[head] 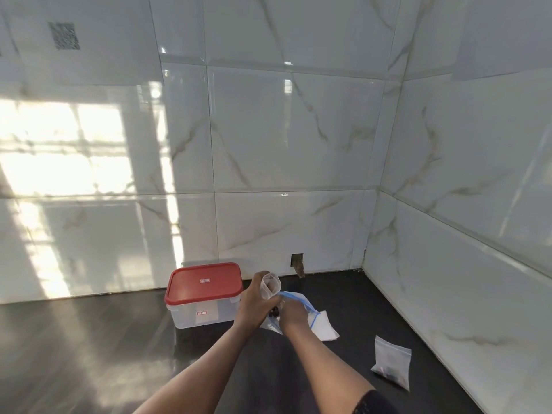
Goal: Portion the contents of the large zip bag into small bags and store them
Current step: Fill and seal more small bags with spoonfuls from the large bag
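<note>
- Worked over a dark desk point(89, 354), beside a red-lidded container point(204, 294).
- Curled right hand point(294, 311) at the large zip bag point(303, 301) lying on the desk; grasp impossible to tell.
- Gripped an open small bag point(270, 285) in left hand point(255, 306).

We see a dark, glossy counter point(89, 339) running into a corner of white marble-look wall tiles point(283, 130) with faint grey veins. A bright patch of window light point(59, 150) falls across the tiles on the left. High up on that side we make out a blurred square code mark point(64, 35). Low on the back wall is a small rectangular cut-out point(296, 258), with a brown piece point(300, 271) hanging from it to the counter.
</note>
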Action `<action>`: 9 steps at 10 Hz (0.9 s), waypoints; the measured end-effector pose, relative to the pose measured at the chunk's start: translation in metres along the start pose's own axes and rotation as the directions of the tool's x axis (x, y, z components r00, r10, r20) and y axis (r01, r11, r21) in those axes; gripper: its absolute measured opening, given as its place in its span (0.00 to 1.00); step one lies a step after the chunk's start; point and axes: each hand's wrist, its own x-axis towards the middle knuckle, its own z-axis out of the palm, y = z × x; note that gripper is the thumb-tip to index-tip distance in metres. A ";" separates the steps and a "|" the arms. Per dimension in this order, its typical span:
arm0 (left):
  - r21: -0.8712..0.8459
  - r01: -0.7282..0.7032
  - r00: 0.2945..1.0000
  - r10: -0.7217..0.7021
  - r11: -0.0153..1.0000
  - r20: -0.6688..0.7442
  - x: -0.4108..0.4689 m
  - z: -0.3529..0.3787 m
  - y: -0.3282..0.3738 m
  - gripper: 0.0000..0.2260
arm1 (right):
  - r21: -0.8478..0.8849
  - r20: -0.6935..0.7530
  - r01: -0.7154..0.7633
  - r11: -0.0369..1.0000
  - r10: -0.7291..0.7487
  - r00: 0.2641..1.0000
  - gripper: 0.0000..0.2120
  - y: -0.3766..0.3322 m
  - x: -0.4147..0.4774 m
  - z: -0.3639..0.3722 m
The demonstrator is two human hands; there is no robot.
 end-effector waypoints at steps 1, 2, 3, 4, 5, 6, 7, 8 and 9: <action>0.009 -0.010 1.000 0.010 1.000 -0.006 0.002 -0.001 -0.001 0.22 | 0.135 0.045 -0.083 0.987 0.078 0.996 0.19 0.001 0.002 -0.003; 0.004 -0.013 1.000 0.013 1.000 -0.009 0.002 -0.003 -0.003 0.22 | 0.122 0.031 -0.139 0.983 0.136 0.990 0.19 0.004 0.003 -0.003; 0.001 -0.013 1.000 0.013 1.000 -0.011 0.001 -0.004 -0.004 0.22 | 0.172 -0.009 -0.106 0.979 0.109 0.994 0.18 0.009 0.010 0.011; -0.006 -0.011 1.000 0.011 1.000 -0.024 0.001 -0.005 -0.004 0.22 | 0.153 0.044 -0.113 0.982 0.108 0.993 0.18 0.003 0.007 0.007; -0.014 -0.005 0.999 0.005 1.000 -0.038 0.002 -0.007 -0.005 0.22 | 0.156 0.077 -0.132 0.979 0.122 0.990 0.18 -0.002 0.004 0.005; -0.003 -0.004 0.999 0.004 1.000 -0.036 0.001 -0.008 -0.005 0.22 | 0.147 0.082 -0.131 0.980 0.120 0.989 0.18 -0.003 0.003 0.006; 0.005 -0.005 1.000 0.005 1.000 -0.023 -0.002 -0.007 -0.006 0.22 | 0.148 0.049 -0.121 0.982 0.115 0.992 0.18 -0.002 0.001 0.007; -0.002 -0.011 1.000 0.011 1.000 -0.011 -0.004 -0.006 -0.006 0.22 | 0.134 0.047 -0.117 0.984 0.111 0.993 0.18 -0.002 -0.004 0.009; -0.011 -0.006 1.000 0.006 1.000 -0.006 -0.004 -0.006 -0.006 0.22 | 0.138 0.036 -0.100 0.985 0.096 0.995 0.17 -0.004 -0.009 0.010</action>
